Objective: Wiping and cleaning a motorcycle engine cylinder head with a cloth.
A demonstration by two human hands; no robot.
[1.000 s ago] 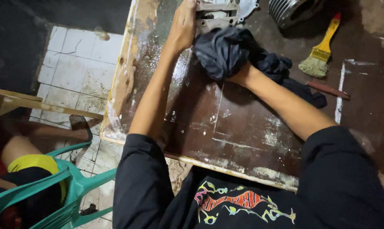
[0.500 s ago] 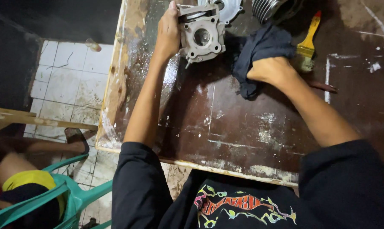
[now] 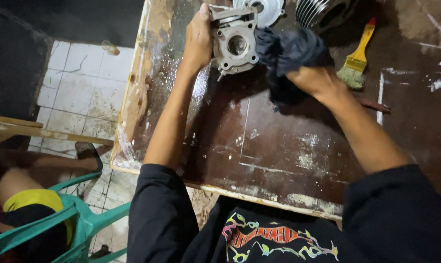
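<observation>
A grey metal engine cylinder block [image 3: 236,45] stands on the worn brown table [image 3: 279,146] near its far left side. My left hand [image 3: 198,41] grips the block's left edge. My right hand [image 3: 314,80] clutches a dark rag [image 3: 288,51], which presses against the block's right side. Both forearms stretch forward across the tabletop.
A yellow-handled paintbrush [image 3: 357,56] lies right of the rag, with a thin reddish tool [image 3: 375,105] below it. A finned cylinder [image 3: 323,12] and a round metal cover [image 3: 266,9] sit at the far edge. A green plastic chair [image 3: 79,219] stands on the tiled floor [image 3: 79,92] lower left.
The view has shifted down and closer. My right hand has brought the rag from beside the block up against its right side; my left hand keeps hold of the block.
</observation>
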